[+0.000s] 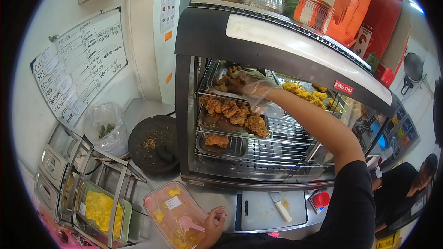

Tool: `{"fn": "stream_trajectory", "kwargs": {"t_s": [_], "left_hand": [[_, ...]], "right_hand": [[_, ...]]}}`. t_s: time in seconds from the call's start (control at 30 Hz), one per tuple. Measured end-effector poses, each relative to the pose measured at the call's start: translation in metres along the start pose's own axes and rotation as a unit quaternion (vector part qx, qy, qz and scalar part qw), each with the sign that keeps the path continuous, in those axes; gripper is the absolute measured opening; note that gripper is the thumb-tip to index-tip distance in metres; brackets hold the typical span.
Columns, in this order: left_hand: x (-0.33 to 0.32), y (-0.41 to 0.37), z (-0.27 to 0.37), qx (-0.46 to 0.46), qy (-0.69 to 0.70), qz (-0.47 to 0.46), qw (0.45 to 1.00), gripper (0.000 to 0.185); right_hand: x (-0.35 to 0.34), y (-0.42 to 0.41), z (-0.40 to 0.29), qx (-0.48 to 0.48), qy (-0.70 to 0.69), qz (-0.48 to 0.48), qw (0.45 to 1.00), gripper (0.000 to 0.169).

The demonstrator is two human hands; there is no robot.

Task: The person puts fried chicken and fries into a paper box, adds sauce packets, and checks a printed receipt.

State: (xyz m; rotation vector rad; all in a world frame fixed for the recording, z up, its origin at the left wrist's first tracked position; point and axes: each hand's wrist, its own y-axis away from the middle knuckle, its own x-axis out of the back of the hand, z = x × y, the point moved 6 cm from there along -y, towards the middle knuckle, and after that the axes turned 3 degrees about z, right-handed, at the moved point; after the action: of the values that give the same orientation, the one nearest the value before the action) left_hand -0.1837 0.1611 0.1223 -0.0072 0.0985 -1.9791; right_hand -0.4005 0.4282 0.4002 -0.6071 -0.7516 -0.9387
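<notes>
My right hand (254, 88), in a clear plastic glove, reaches into the top-left tray (211, 79) of a glass food warmer (294, 55). Its fingers are at dark brown fried chicken pieces (223, 82); the glove and blur hide whether they grip one. My bare left hand (215, 222) is low in the view, holding nothing, its fingers loosely bent. Beside it lies a pink-looking plastic food container (157, 199) with yellow crumbs and a pink spoon (188, 223). The spoon's handle ends close to my left hand.
Lower racks hold fried chicken (238, 114); yellow pieces (304, 93) lie right. A knife (282, 207) rests on a cutting board (259, 214). A stone mortar (152, 145) and metal rack (117, 193) stand left. Another person (396, 183) is at right.
</notes>
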Motion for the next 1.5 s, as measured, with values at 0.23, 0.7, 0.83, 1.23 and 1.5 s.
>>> {"fn": "stream_trajectory", "kwargs": {"t_s": [0.23,0.7,0.83,1.23,1.5], "left_hand": [[-0.005,0.000,0.000,-0.029,-0.013,-0.016,0.999,0.022],[-0.010,0.007,0.006,-0.025,-0.006,-0.032,0.999,0.024],[-0.013,0.006,0.012,-0.024,0.007,-0.039,0.999,0.024],[-0.029,0.006,0.002,-0.025,-0.006,-0.058,0.998,0.024],[-0.041,0.008,0.017,-0.028,-0.016,-0.055,0.998,0.025]], "right_hand": [[-0.023,0.003,0.031,-0.315,-0.395,-0.071,0.860,0.042],[-0.047,-0.003,0.044,-0.125,-0.118,-0.093,0.981,0.026],[-0.044,0.002,0.062,-0.135,-0.166,0.032,0.976,0.039],[-0.031,0.031,0.061,-0.368,-0.824,0.097,0.419,0.027],[-0.004,0.036,0.051,-0.406,-0.748,0.018,0.525,0.029]]}}
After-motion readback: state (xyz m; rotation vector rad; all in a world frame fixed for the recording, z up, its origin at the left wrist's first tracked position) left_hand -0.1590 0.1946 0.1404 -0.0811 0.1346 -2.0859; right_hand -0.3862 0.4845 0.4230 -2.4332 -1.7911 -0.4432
